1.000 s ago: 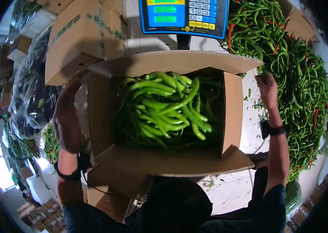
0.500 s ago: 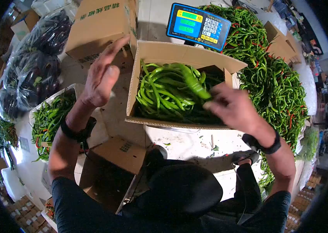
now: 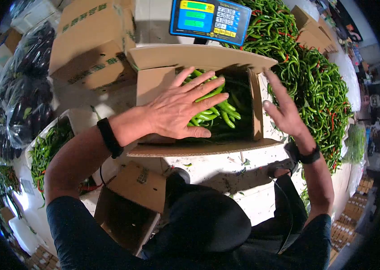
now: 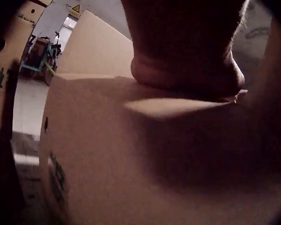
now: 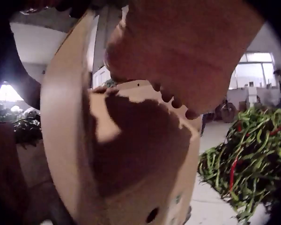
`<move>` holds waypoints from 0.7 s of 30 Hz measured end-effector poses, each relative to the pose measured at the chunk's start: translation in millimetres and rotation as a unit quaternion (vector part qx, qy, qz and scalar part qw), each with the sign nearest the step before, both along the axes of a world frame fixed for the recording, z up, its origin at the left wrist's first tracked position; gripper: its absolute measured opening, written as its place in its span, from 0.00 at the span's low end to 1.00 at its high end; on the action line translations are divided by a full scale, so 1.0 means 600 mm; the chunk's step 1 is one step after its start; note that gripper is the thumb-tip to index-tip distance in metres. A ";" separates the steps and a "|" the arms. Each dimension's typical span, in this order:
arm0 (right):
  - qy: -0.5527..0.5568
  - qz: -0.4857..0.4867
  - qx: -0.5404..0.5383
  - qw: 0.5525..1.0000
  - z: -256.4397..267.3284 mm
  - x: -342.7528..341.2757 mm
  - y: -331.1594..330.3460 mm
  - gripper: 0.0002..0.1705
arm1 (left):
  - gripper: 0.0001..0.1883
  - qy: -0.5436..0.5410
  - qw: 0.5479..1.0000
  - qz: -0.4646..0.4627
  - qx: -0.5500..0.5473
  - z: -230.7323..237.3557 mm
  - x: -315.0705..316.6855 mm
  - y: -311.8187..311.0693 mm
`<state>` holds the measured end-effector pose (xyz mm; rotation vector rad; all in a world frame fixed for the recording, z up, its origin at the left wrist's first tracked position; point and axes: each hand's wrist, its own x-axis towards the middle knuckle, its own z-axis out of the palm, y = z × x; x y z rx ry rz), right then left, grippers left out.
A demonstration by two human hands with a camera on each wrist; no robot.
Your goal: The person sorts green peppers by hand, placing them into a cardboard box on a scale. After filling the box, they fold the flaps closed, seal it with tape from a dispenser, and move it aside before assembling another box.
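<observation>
The left hand spreads flat over green peppers; the right hand, open and empty, hovers beside the box.

Garment: dark, short sleeves. Headwear: black, rounded. Left wristband: black. Right wristband: black, with thin dark cable. Trousers: black. Footwear: dark.

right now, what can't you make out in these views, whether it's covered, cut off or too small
- Head view: the peppers under the left hand, hidden by its palm and fingers
- Head view: the digits on the scale display, too small and blurred to read
- Head view: the inside of the lower carton, lost in shadow
- Left wrist view: the left hand's fingertips, hidden behind the hand itself
</observation>
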<state>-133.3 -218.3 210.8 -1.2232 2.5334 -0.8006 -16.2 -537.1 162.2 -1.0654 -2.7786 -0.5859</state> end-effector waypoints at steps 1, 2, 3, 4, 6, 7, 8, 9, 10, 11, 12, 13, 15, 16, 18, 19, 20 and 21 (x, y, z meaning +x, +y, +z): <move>-0.040 0.013 -0.008 0.999 -0.026 0.001 -0.003 0.44 | 0.47 0.020 1.000 0.011 -0.009 -0.001 -0.007 0.007; -0.072 0.060 -0.050 0.994 -0.052 0.004 -0.020 0.44 | 0.47 0.040 0.999 0.023 -0.018 -0.001 -0.014 0.013; 0.015 0.088 0.008 0.996 -0.073 0.007 -0.032 0.44 | 0.48 0.057 0.998 0.030 -0.003 -0.003 -0.019 0.016; 0.102 0.116 0.066 0.986 -0.087 0.011 -0.039 0.44 | 0.48 0.053 0.998 0.022 -0.002 -0.012 -0.023 0.020; 0.103 0.114 0.058 0.986 -0.096 0.013 -0.040 0.45 | 0.49 -0.011 0.997 0.007 -0.070 -0.025 -0.031 0.027; 0.105 0.121 0.050 0.986 -0.100 0.014 -0.040 0.45 | 0.49 -0.032 0.995 -0.005 -0.096 -0.028 -0.033 0.031; 0.103 0.118 0.050 0.986 -0.102 0.016 -0.040 0.45 | 0.49 -0.034 0.995 -0.008 -0.096 -0.030 -0.032 0.035; 0.109 0.124 0.059 0.985 -0.103 0.017 -0.040 0.46 | 0.48 -0.035 0.994 -0.006 -0.106 -0.031 -0.030 0.037; 0.117 0.129 0.066 0.982 -0.102 0.019 -0.042 0.46 | 0.48 -0.035 0.992 -0.004 -0.117 -0.030 -0.029 0.038; 0.133 0.134 0.069 0.980 -0.104 0.020 -0.046 0.47 | 0.47 -0.038 0.991 -0.006 -0.125 -0.031 -0.029 0.038; 0.138 0.133 0.063 0.980 -0.102 0.020 -0.047 0.47 | 0.47 -0.034 0.991 -0.006 -0.132 -0.033 -0.030 0.038; 0.122 0.137 0.073 0.980 -0.098 0.018 -0.048 0.49 | 0.47 -0.032 0.990 -0.008 -0.136 -0.034 -0.030 0.037; 0.045 0.148 0.072 0.985 -0.081 0.012 -0.045 0.51 | 0.48 -0.028 0.990 -0.012 -0.140 -0.036 -0.026 0.035; 0.001 0.144 0.054 0.988 -0.074 0.007 -0.042 0.51 | 0.47 -0.029 0.993 -0.015 -0.117 -0.041 -0.024 0.034; 0.033 0.159 0.094 0.982 -0.080 0.005 -0.046 0.51 | 0.47 -0.010 0.993 -0.007 -0.121 -0.052 -0.030 0.028; 0.027 0.159 0.114 0.980 -0.072 0.006 -0.054 0.52 | 0.46 -0.010 0.994 -0.003 -0.111 -0.055 -0.029 0.026; 0.035 0.168 0.112 0.979 -0.066 0.006 -0.057 0.52 | 0.44 0.024 0.993 -0.007 -0.115 -0.057 -0.027 0.024; 0.007 0.158 0.111 0.981 -0.061 0.008 -0.053 0.52 | 0.44 0.021 0.993 -0.005 -0.117 -0.057 -0.022 0.026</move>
